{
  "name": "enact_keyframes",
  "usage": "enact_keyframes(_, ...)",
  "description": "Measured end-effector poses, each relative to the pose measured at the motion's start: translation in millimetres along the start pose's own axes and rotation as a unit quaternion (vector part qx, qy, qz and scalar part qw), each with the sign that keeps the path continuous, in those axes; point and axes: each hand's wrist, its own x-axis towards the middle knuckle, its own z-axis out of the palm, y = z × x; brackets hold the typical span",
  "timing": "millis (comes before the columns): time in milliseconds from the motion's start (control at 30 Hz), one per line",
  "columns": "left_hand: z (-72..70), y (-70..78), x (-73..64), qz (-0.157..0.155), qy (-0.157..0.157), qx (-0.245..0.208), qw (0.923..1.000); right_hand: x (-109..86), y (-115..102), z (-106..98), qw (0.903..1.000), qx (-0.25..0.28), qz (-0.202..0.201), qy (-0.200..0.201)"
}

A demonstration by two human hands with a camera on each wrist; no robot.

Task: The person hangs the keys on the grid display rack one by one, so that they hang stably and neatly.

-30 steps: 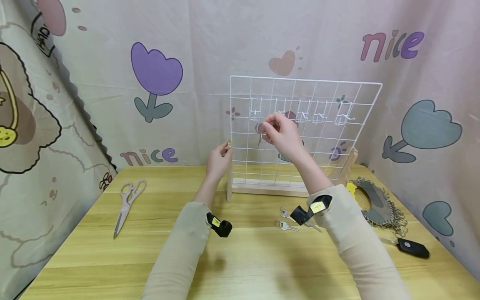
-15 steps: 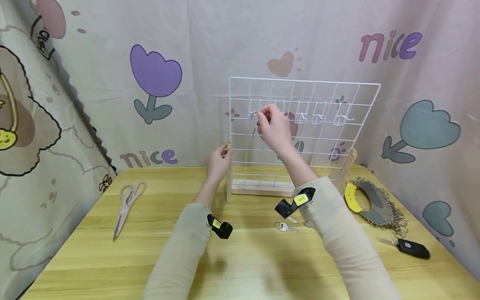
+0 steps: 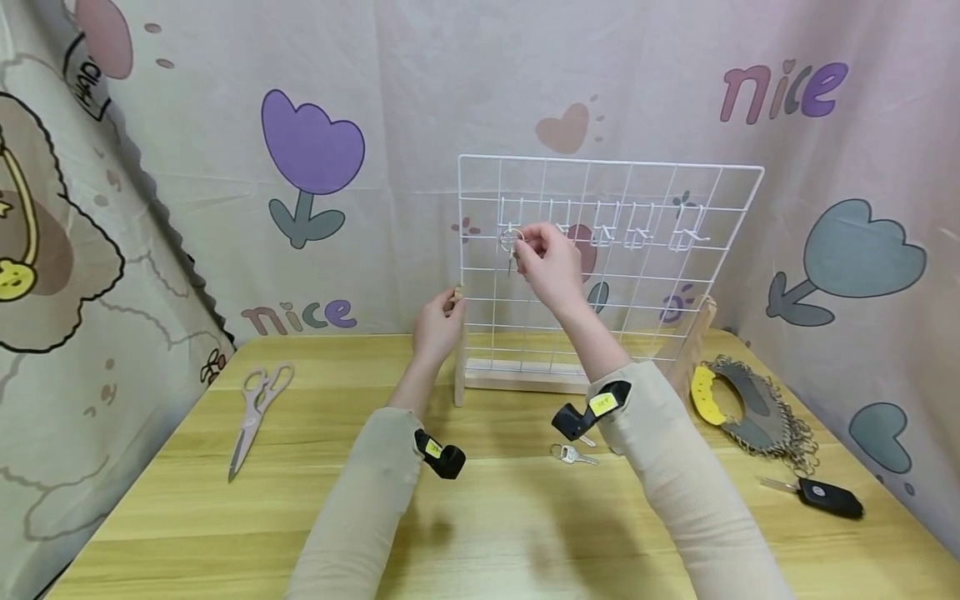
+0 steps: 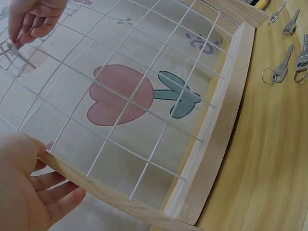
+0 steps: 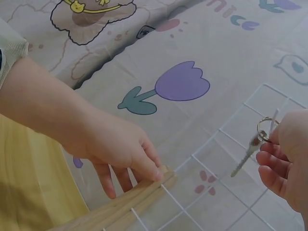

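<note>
My right hand (image 3: 553, 265) pinches a metal key ring (image 5: 264, 127) between thumb and fingers, and a silver key (image 5: 247, 152) dangles from it. The ring is right at the leftmost white hook (image 3: 512, 208) of a white wire grid rack; in the right wrist view the hook's tip (image 5: 275, 118) overlaps the ring. Lower down, my left hand (image 3: 437, 327) grips the top of the rack's left wooden post (image 4: 113, 196), thumb on one side and fingers on the other. Several more hooks along the grid, such as the rightmost hook (image 3: 686, 229), carry nothing.
Loose keys, one a silver key (image 3: 574, 455) with a ring, lie before the rack's wooden base (image 3: 525, 379). Scissors (image 3: 251, 417) lie at left. At right are a grey-and-yellow ring-shaped piece (image 3: 759, 414) edged with chain links and a black car key (image 3: 828, 497).
My right hand has moved left with the key, bringing the ring from in front of the grid to the leftmost hook; it sank slightly in the last half second. My left hand stays put.
</note>
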Motion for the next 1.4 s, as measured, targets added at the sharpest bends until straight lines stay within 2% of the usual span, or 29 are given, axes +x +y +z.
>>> enact_keyframes(267,1.0,-1.6,1.1,-0.002,0.001,0.006,1.0,-11.7,16.6,-9.2,0.9994,-0.01,0.03,-0.014)
enact_keyframes(500,1.2,-0.8,1.1,0.006,0.005,0.017,0.9998,-27.5,43.5,-22.6,0.9985,0.008,0.051,-0.018)
enact_keyframes(733,0.7,1.4,0.2,0.01,0.0,0.008,0.9999,-49.0,71.1,-39.2,0.9965,0.011,0.078,-0.028)
enact_keyframes(1000,-0.3,0.7,0.9,0.003,-0.001,0.012,0.9999,-81.2,106.5,-53.4,0.9923,-0.011,0.112,-0.052)
enact_keyframes(1267,-0.5,0.2,1.9,0.001,-0.007,0.007,1.0,-112.4,136.2,-62.1,0.9807,-0.039,0.163,-0.101)
enact_keyframes(1400,-1.0,-0.2,1.8,-0.002,-0.007,0.007,0.9999,-123.8,145.7,-60.3,0.9755,-0.04,0.165,-0.14)
